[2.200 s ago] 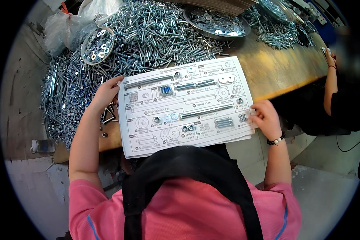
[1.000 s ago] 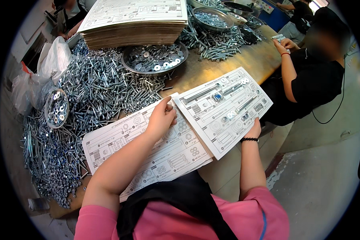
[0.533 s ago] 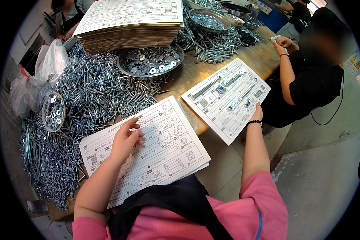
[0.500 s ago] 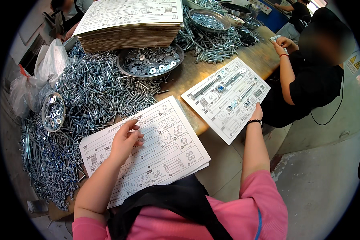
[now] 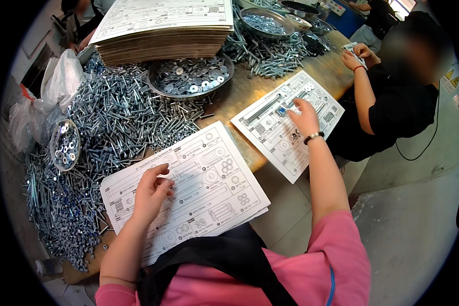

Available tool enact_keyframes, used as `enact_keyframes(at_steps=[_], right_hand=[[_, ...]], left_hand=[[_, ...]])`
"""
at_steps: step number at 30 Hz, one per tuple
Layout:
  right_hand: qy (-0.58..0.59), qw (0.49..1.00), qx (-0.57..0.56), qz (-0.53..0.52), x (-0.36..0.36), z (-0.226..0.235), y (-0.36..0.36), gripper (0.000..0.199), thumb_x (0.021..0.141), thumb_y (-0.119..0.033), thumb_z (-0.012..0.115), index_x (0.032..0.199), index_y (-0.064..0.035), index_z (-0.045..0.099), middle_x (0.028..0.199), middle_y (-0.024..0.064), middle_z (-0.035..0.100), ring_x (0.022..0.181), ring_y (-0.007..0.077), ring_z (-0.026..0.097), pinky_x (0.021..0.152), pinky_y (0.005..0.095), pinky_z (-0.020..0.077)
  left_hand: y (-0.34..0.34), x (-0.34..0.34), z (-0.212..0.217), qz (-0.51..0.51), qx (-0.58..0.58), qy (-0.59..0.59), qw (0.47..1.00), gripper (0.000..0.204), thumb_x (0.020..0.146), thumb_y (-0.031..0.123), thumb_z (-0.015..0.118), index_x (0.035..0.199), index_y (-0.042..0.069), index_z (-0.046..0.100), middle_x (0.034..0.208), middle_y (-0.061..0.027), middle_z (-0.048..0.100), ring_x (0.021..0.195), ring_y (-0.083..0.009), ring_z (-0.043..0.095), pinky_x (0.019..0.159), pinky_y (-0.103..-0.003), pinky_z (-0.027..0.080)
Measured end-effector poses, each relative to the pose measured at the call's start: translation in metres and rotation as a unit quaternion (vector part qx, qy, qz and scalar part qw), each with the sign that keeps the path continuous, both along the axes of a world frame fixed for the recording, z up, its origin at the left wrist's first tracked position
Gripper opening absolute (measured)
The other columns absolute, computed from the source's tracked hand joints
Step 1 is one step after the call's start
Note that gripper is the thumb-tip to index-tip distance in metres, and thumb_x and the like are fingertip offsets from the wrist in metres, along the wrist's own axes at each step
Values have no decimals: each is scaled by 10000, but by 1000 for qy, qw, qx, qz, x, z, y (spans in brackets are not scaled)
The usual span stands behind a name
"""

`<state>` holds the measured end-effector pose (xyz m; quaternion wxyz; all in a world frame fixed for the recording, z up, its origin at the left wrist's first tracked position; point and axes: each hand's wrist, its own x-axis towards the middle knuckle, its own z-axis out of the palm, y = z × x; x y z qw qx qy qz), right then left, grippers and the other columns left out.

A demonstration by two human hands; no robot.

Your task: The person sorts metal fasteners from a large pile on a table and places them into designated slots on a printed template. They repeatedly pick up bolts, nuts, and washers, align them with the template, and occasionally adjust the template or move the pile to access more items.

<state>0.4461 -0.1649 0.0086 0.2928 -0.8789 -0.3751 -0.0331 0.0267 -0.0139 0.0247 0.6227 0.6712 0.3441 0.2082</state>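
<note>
My left hand hovers over a stack of printed sheets with outline drawings of hardware. Its fingers are loosely bent and apart, with nothing seen between them. To the right, my right hand, with a dark beaded bracelet at the wrist, is above a printed card that juts past the table edge. The fingers and thumb are spread, holding nothing I can see. Long bolts, small nuts and a small blue piece lie on that card. The hand hides part of its middle.
Loose bolts heap up across the left of the table, with nuts nearer me. Washers fill a metal bowl below a tall stack of cards. A small dish holds more washers. A co-worker sits at the right.
My right hand has let go of the card's near right edge and moved up over its middle. The left hand has shifted slightly toward me and left.
</note>
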Motion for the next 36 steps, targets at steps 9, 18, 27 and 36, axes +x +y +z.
enact_keyframes(at_steps=[9,18,27,36], right_hand=[[-49,981,-187,-28,-15,3,39,442,716,-252,682,1112,-92,567,1072,104,584,1033,267,514,894,368,430],[4,982,-189,-24,-18,-1,41,441,714,-269,686,1096,-83,568,1083,123,587,1045,284,510,882,387,432],[-11,986,21,164,-78,26,86,269,730,-213,665,959,-79,617,887,89,594,873,276,559,758,388,454],[-100,929,-251,253,-127,3,169,168,737,-193,634,879,-102,639,885,107,579,894,275,564,760,369,465]], left_hand=[[2,-34,-2,35,38,28,998,334,819,-25,515,1152,-16,497,1081,-100,461,843,-140,557,643,-249,520],[4,-47,-5,58,18,10,998,354,823,1,517,1176,-7,489,1097,-91,495,852,-133,561,641,-250,503],[27,-51,-8,53,116,53,990,368,803,18,561,1168,18,513,1026,-90,518,836,-149,554,720,-261,480],[91,33,2,-6,309,158,938,306,785,135,605,1077,49,574,973,-112,565,845,-241,593,764,-334,470]])
